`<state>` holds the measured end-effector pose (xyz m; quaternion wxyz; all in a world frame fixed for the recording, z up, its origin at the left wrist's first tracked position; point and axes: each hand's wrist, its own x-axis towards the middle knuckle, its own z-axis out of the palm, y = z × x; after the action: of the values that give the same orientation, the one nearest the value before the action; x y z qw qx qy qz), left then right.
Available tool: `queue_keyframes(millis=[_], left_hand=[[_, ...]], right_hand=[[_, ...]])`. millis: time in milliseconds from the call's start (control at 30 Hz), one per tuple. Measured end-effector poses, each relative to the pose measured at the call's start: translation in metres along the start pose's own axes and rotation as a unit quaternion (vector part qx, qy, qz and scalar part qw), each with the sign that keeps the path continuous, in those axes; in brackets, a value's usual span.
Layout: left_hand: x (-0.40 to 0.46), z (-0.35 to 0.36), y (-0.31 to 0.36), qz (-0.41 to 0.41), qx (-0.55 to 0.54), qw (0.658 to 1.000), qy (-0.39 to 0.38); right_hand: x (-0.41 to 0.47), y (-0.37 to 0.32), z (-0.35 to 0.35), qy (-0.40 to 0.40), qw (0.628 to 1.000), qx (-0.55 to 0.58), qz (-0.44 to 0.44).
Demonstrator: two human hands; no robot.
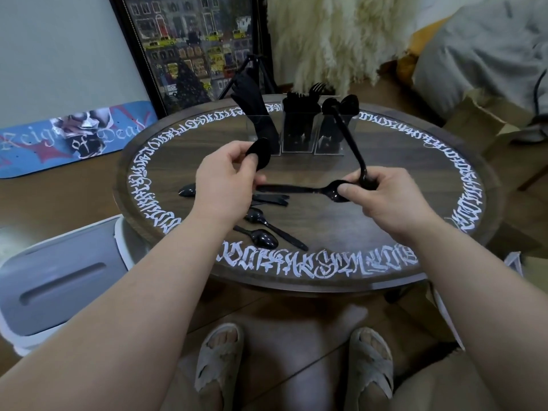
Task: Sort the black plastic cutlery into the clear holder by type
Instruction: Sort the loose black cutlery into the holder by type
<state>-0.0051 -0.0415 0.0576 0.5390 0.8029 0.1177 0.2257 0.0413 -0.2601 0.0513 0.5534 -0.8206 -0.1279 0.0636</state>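
My left hand (225,179) pinches a black plastic spoon (261,154) by its bowl above the round table (385,226). My right hand (382,197) grips two black spoons: one (296,189) lies level with its handle pointing left, the other (351,140) stands with its handle tilted up toward the holder. The clear three-part holder (298,134) stands at the table's far side, with knives in the left part, forks in the middle and spoons in the right. Several loose black spoons (264,237) and other pieces lie on the table under my left hand.
A grey and white bin (59,280) stands left of the table. A skateboard deck (74,137) and a framed picture (189,48) lean at the back left. Cardboard boxes (486,120) sit at the right. My slippered feet (293,360) show below the table edge.
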Motion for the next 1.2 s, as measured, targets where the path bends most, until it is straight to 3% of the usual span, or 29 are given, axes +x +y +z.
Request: queue_keyframes(millis=[133,267,333,600,767,1000,1200], left_hand=[[-0.006,0.016,-0.002,0.006,0.114,0.988,-0.108],[-0.011,0.023,-0.004,0.002,0.202,0.946,-0.255],[-0.012,0.022,-0.003,0.013,0.204,0.938,-0.280],[-0.021,0.031,0.002,0.015,0.119,0.948,-0.296],[-0.015,0.019,-0.001,0.005,0.249,0.911,-0.328],[-0.006,0.006,-0.009,-0.019,0.276,0.940,-0.202],[-0.003,0.003,-0.013,-0.049,0.229,0.960,-0.153]], right_hand=[[-0.002,-0.002,0.005,-0.072,0.996,-0.043,-0.012],[0.003,0.000,0.005,-0.054,0.996,-0.069,-0.020],[0.006,0.002,0.004,-0.051,0.996,-0.073,-0.023],[0.010,0.002,0.023,-0.040,0.989,-0.131,-0.060],[0.013,0.003,0.017,0.019,0.993,-0.110,-0.042],[0.014,-0.001,0.002,0.058,0.997,-0.032,0.029],[0.008,0.000,0.001,-0.052,0.977,-0.203,-0.041]])
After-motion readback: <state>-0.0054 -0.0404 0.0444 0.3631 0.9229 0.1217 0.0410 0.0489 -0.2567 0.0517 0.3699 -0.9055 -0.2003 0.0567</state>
